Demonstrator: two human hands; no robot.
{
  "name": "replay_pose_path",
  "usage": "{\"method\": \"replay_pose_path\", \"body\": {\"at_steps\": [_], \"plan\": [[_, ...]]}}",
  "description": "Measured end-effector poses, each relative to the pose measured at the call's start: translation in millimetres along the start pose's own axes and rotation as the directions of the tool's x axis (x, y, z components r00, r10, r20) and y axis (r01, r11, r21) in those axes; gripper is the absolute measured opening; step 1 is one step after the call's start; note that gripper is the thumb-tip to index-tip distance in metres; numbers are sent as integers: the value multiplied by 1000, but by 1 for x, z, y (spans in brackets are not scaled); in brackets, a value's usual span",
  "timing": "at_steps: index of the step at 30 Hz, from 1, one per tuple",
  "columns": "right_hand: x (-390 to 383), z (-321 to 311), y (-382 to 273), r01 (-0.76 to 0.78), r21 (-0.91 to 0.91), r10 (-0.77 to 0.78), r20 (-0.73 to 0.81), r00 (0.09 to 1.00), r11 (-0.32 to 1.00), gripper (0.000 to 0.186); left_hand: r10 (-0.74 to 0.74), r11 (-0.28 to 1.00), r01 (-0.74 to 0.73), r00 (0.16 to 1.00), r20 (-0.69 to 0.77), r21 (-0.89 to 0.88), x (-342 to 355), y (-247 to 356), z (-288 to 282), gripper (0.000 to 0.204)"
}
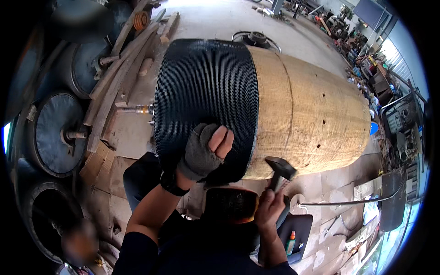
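A large horizontal roller lies before me, its right part a tan, fibrous surface [311,110] with small holes, its left part wrapped in a black ribbed covering [204,73]. My left hand [204,151], in a grey fingerless glove, rests on the black covering with fingers curled; whatever they hold is hidden. My right hand [270,206] grips the handle of a hammer [280,168], whose head is near the lower edge of the tan surface, right of the covering's edge. A metal shaft [135,109] sticks out of the roller's left end.
Metal drums [57,126] line the left side beside wooden planks [117,85]. A pulley-like part [254,39] lies behind the roller. Tools and clutter [385,87] run along the right wall. Below are a dark seat-like object [227,201] and a small bottle [290,243].
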State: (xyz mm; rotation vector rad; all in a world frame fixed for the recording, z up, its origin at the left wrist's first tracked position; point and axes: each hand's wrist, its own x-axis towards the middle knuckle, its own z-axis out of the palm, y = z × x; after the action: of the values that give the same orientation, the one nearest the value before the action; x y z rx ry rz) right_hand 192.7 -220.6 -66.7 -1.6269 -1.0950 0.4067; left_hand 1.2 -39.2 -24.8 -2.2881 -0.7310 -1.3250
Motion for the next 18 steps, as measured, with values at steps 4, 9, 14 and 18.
{"method": "replay_pose_path", "body": {"at_steps": [4, 9, 14, 18], "plan": [[2, 3, 20, 215, -55, -220, -106, 970, 975, 19, -34, 998, 37, 998, 61, -49, -2, -4, 1, 48], [14, 9, 17, 65, -231, -63, 19, 998, 971, 18, -88, 986, 89, 996, 15, -138, 4, -7, 6, 45], [11, 11, 33, 306, -300, -344, -84, 935, 903, 12, -53, 998, 54, 997, 51, -29, 3, -5, 2, 46], [14, 7, 1, 60, -271, -37, 87, 995, 961, 12, -24, 1000, 24, 1000, 9, 4, -1, -15, 11, 39]]}}
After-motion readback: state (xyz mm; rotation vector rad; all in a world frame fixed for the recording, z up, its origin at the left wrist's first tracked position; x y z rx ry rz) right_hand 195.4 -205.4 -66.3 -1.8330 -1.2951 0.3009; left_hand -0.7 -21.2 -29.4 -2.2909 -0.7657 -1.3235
